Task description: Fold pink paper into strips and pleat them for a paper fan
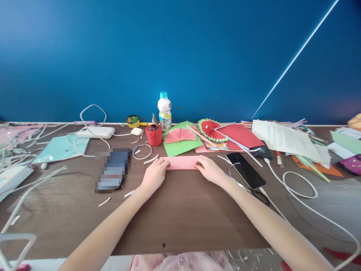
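Observation:
A pink paper strip [182, 163] lies flat and level across the middle of the brown desk. At its left end my left hand [156, 173] has its fingers closed on the paper. My right hand [209, 169] pinches the right end in the same way. Just behind the strip, a pink pleated paper fan [180, 135] rests on a green sheet [173, 151]. To its right is a red and green pleated fan [210, 129], beside red paper [239, 136].
A blurred phone [114, 169] lies left of my hands, a black phone [246, 171] and scissors [261, 196] right. Behind stand a bottle [164, 113] and a red pouch [154, 135]. White cables [313, 205] loop across both sides.

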